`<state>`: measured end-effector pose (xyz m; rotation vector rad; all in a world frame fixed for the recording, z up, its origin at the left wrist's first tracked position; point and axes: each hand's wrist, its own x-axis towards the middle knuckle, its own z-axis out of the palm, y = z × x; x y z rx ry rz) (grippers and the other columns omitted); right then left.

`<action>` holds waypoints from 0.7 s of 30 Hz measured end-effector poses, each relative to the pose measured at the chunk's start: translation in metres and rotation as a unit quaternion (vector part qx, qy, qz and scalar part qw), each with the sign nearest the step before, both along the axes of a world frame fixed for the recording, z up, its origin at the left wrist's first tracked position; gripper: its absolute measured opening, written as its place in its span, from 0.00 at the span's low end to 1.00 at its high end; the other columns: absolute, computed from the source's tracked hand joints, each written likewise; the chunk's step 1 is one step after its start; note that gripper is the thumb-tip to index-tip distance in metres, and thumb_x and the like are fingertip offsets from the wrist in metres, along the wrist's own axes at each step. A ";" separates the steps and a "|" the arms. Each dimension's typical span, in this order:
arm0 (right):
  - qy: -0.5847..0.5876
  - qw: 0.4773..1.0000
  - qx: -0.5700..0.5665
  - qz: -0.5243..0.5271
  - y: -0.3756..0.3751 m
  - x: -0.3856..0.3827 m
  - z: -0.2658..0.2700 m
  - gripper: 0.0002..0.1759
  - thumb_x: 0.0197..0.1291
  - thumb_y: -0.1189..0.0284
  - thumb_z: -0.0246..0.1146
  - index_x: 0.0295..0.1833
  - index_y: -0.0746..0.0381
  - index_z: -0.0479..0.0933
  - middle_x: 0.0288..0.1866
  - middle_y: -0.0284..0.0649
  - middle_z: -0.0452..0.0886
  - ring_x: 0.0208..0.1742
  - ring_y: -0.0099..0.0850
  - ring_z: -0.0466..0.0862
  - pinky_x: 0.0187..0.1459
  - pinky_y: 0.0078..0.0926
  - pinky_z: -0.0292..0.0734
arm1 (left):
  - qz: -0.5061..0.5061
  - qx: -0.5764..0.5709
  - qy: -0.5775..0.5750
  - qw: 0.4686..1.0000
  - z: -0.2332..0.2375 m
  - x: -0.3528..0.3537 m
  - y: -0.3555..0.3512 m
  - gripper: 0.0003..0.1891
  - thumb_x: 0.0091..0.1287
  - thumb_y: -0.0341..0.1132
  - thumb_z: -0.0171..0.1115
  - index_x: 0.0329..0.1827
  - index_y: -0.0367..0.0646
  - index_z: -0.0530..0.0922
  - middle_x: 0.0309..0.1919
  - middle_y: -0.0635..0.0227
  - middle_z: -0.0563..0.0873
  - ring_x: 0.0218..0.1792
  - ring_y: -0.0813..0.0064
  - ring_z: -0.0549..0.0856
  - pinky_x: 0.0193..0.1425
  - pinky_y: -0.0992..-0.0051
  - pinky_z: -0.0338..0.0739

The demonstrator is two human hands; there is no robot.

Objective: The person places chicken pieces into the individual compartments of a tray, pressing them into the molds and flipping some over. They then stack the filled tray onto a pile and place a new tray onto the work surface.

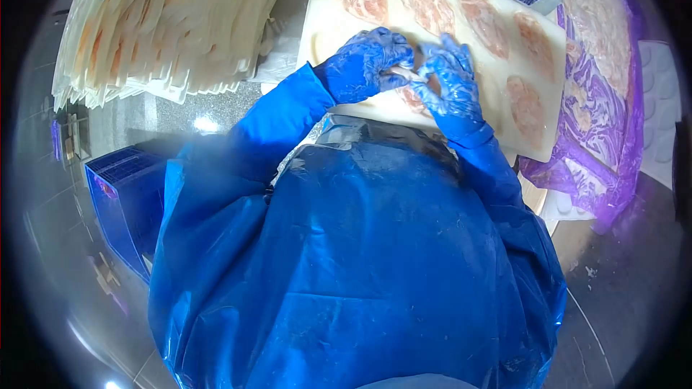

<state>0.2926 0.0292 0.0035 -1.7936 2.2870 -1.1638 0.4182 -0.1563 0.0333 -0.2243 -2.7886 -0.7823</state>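
Slippage is the chief hazard: the wet gloves could lose the pale meat strip [405, 74], or an uneven pull by the two hands could tear it. The strip lies between the hands, above the near part of the white board [495, 104]. The left hand's [371, 65] grip is closed on one end; the right hand [448, 85] is at the other, its exact closure indeterminable.
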 end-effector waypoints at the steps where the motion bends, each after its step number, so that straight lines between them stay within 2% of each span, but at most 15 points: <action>1: -0.102 0.994 -0.012 0.025 0.004 -0.005 0.001 0.12 0.53 0.73 0.72 0.42 0.57 0.78 0.58 0.41 0.81 0.63 0.43 0.78 0.71 0.45 0.63 | -0.021 0.081 -0.043 0.996 0.002 -0.002 -0.002 0.17 0.67 0.39 0.68 0.54 0.40 0.78 0.47 0.59 0.82 0.49 0.59 0.82 0.55 0.64 0.76; 2: -0.102 0.994 -0.010 0.025 0.006 -0.003 0.004 0.12 0.53 0.73 0.72 0.42 0.57 0.78 0.58 0.41 0.81 0.63 0.43 0.78 0.71 0.45 0.63 | -0.022 0.082 -0.042 0.995 0.004 -0.003 -0.001 0.17 0.67 0.39 0.68 0.54 0.40 0.78 0.47 0.59 0.82 0.49 0.59 0.82 0.55 0.64 0.76; 3: -0.295 0.955 -0.027 0.009 0.011 0.000 0.009 0.10 0.56 0.75 0.70 0.43 0.58 0.78 0.55 0.40 0.82 0.59 0.37 0.80 0.68 0.39 0.67 | -0.008 0.230 -0.079 0.970 0.005 -0.004 0.001 0.16 0.68 0.39 0.68 0.53 0.40 0.77 0.45 0.61 0.82 0.47 0.65 0.81 0.54 0.68 0.76; 4: -0.477 0.878 -0.043 -0.005 0.013 0.002 0.012 0.08 0.59 0.76 0.68 0.44 0.58 0.77 0.53 0.39 0.82 0.56 0.31 0.81 0.64 0.33 0.70 | 0.006 0.371 -0.114 0.921 0.007 -0.006 0.004 0.15 0.69 0.38 0.67 0.52 0.40 0.77 0.44 0.64 0.82 0.46 0.71 0.81 0.53 0.71 0.76; 5: -0.483 0.875 -0.041 -0.013 0.013 -0.001 0.015 0.08 0.64 0.78 0.63 0.48 0.62 0.77 0.49 0.36 0.82 0.53 0.24 0.79 0.61 0.27 0.72 | 0.005 0.359 -0.128 0.924 0.017 -0.011 0.005 0.14 0.71 0.37 0.66 0.53 0.39 0.77 0.42 0.67 0.81 0.47 0.79 0.78 0.54 0.75 0.75; 6: -0.482 0.875 -0.042 -0.013 0.012 -0.002 0.017 0.08 0.64 0.78 0.63 0.48 0.62 0.77 0.49 0.36 0.82 0.53 0.24 0.79 0.61 0.27 0.72 | 0.005 0.359 -0.127 0.925 0.020 -0.016 0.007 0.14 0.71 0.37 0.66 0.53 0.39 0.77 0.42 0.67 0.81 0.47 0.79 0.78 0.54 0.75 0.75; 8: -0.601 0.797 -0.022 0.053 0.011 -0.001 0.029 0.21 0.64 0.79 0.63 0.63 0.63 0.74 0.57 0.34 0.79 0.57 0.22 0.76 0.62 0.25 0.71 | -0.009 0.438 -0.064 0.897 0.022 -0.028 0.013 0.14 0.71 0.36 0.65 0.54 0.40 0.77 0.41 0.68 0.81 0.46 0.78 0.78 0.55 0.75 0.74; 9: -0.584 0.809 0.015 0.063 0.010 0.004 0.043 0.27 0.64 0.80 0.62 0.70 0.65 0.70 0.60 0.35 0.78 0.58 0.25 0.77 0.63 0.27 0.72 | 0.036 0.447 -0.057 0.892 0.022 -0.031 0.018 0.13 0.72 0.37 0.64 0.53 0.40 0.79 0.42 0.68 0.82 0.47 0.77 0.79 0.57 0.74 0.74; 12: -0.600 0.800 -0.010 0.018 0.013 0.013 0.044 0.27 0.64 0.79 0.62 0.69 0.65 0.70 0.60 0.36 0.78 0.58 0.26 0.77 0.62 0.28 0.73 | 0.041 0.406 0.000 0.913 0.024 -0.041 0.020 0.13 0.72 0.38 0.63 0.53 0.39 0.80 0.46 0.67 0.83 0.50 0.75 0.81 0.59 0.74 0.74; 13: -0.599 0.800 -0.009 0.017 0.015 0.012 0.045 0.27 0.64 0.79 0.62 0.69 0.65 0.70 0.60 0.36 0.78 0.58 0.26 0.77 0.62 0.28 0.73 | 0.010 0.438 0.015 0.899 0.025 -0.042 0.017 0.14 0.71 0.37 0.63 0.53 0.39 0.81 0.48 0.64 0.84 0.52 0.71 0.83 0.60 0.73 0.75; 14: -0.572 0.820 -0.011 -0.030 0.017 0.011 0.046 0.24 0.63 0.77 0.63 0.66 0.65 0.72 0.57 0.37 0.79 0.57 0.26 0.78 0.61 0.27 0.73 | 0.009 0.439 0.015 0.898 0.027 -0.043 0.016 0.14 0.71 0.37 0.63 0.53 0.39 0.81 0.48 0.64 0.84 0.52 0.71 0.83 0.60 0.73 0.75; 16: -0.512 0.850 -0.015 -0.124 0.022 0.007 0.046 0.20 0.63 0.74 0.65 0.59 0.66 0.75 0.52 0.37 0.81 0.55 0.25 0.78 0.58 0.27 0.73 | 0.057 0.299 0.052 0.951 0.031 -0.045 0.014 0.14 0.70 0.38 0.64 0.54 0.39 0.81 0.48 0.61 0.84 0.52 0.67 0.84 0.61 0.72 0.75; 18: -0.511 0.853 -0.063 -0.083 0.028 0.007 0.046 0.16 0.64 0.72 0.64 0.55 0.66 0.76 0.53 0.39 0.81 0.55 0.25 0.78 0.59 0.25 0.72 | 0.078 0.312 0.045 0.946 0.034 -0.042 0.012 0.12 0.69 0.36 0.64 0.52 0.43 0.82 0.52 0.61 0.84 0.53 0.66 0.83 0.60 0.70 0.76; 20: -0.365 0.924 -0.098 -0.062 0.038 0.015 0.047 0.15 0.63 0.74 0.60 0.55 0.63 0.77 0.55 0.41 0.81 0.58 0.33 0.79 0.64 0.32 0.70 | 0.015 -0.021 0.118 0.993 0.035 -0.034 -0.003 0.10 0.68 0.35 0.63 0.49 0.47 0.83 0.56 0.64 0.82 0.57 0.68 0.81 0.62 0.66 0.74; 21: -0.119 0.991 -0.057 0.022 0.043 0.005 0.053 0.20 0.57 0.78 0.58 0.56 0.61 0.78 0.58 0.43 0.81 0.63 0.45 0.78 0.69 0.43 0.66 | 0.025 -0.103 0.125 0.986 0.023 -0.026 -0.010 0.12 0.67 0.32 0.60 0.53 0.52 0.82 0.59 0.68 0.81 0.59 0.68 0.79 0.66 0.62 0.71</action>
